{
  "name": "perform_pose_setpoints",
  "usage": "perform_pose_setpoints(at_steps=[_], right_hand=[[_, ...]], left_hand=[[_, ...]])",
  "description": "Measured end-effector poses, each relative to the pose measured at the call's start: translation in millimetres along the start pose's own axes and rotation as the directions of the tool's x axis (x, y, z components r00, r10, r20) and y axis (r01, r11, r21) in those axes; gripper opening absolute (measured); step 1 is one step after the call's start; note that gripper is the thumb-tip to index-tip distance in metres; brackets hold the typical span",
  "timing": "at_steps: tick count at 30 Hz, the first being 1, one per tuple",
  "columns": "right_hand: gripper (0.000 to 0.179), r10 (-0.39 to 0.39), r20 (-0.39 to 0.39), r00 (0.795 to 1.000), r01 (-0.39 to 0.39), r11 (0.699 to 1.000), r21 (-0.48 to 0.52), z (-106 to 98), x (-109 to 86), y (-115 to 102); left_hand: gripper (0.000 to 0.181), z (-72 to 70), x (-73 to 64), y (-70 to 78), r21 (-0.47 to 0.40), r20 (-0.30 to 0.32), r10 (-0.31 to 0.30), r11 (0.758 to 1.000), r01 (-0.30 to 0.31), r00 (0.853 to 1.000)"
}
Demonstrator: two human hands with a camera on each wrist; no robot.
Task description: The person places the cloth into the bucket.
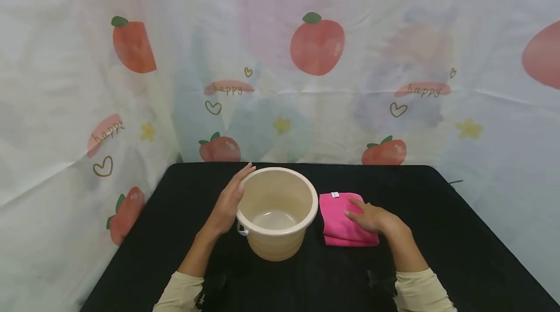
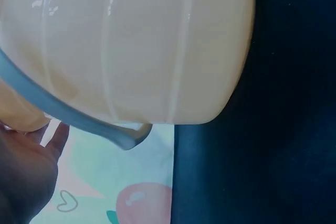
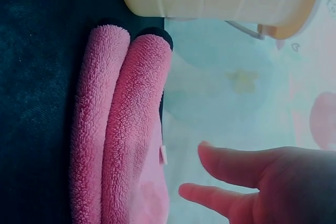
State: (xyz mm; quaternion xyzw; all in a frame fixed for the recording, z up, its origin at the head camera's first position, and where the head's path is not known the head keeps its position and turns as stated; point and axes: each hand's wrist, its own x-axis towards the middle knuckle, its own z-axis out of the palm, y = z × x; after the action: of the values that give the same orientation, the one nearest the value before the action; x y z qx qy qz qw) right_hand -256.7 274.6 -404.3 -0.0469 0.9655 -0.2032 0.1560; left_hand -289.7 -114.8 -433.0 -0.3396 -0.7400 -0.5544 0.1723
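Note:
A cream plastic bucket (image 1: 274, 246) stands upright on the black table, with ribbed sides and a grey handle (image 2: 79, 116) hanging along its wall. My left hand (image 1: 227, 205) is at the left side of the bucket's rim, its fingers extended; whether it touches the rim I cannot tell. Right of the bucket lies a folded pink towel (image 1: 339, 224), fluffy, with dark edging and a small white tag. Over the towel's right part my right hand (image 1: 372, 217) hovers with thumb and fingers spread. The right wrist view shows a gap between those fingertips and the towel (image 3: 131, 108).
The black table (image 1: 437, 244) reaches back to a white curtain (image 1: 271, 122) printed with red fruit, hearts and lettering. Another curtain side (image 1: 52, 122) runs along the left. The bucket and towel stand close beside each other.

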Motion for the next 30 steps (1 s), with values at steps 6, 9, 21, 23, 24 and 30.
perform_pose_setpoints(at_steps=[6, 9, 21, 23, 24, 30], right_hand=[[0.074, 0.002, 0.036, 0.999, -0.003, 1.000, 0.025, -4, -2.1, 3], [0.074, 0.016, 0.058, 0.998, -0.019, 0.999, 0.051, -4, -3.0, 5], [0.079, 0.013, 0.001, 1.000, -0.013, 1.000, 0.011, 9, -1.2, 12], [0.079, 0.024, -0.002, 1.000, -0.024, 1.000, 0.017, 11, -0.5, 11], [0.079, 0.031, -0.003, 1.000, -0.031, 0.999, 0.021, 12, -0.1, 11], [0.078, 0.059, -0.005, 0.998, -0.059, 0.998, 0.032, 13, 1.4, 11]], left_hand=[[0.049, 8.2, 1.3, 0.5, -0.073, -0.035, -0.010, 0.997, 0.007, 0.999], [0.050, 11.2, 1.4, -0.6, -0.089, -0.051, -0.013, 0.996, 0.008, 0.999], [0.055, 27.2, -4.0, -6.6, -0.306, -0.143, -0.170, 0.944, 0.120, 0.975], [0.056, 28.5, -5.2, -7.7, -0.328, -0.148, -0.186, 0.936, 0.130, 0.971], [0.055, 29.3, -5.8, -8.5, -0.335, -0.151, -0.190, 0.933, 0.130, 0.970], [0.053, 32.6, -10.6, -13.2, -0.344, -0.170, -0.189, 0.931, 0.121, 0.967]])
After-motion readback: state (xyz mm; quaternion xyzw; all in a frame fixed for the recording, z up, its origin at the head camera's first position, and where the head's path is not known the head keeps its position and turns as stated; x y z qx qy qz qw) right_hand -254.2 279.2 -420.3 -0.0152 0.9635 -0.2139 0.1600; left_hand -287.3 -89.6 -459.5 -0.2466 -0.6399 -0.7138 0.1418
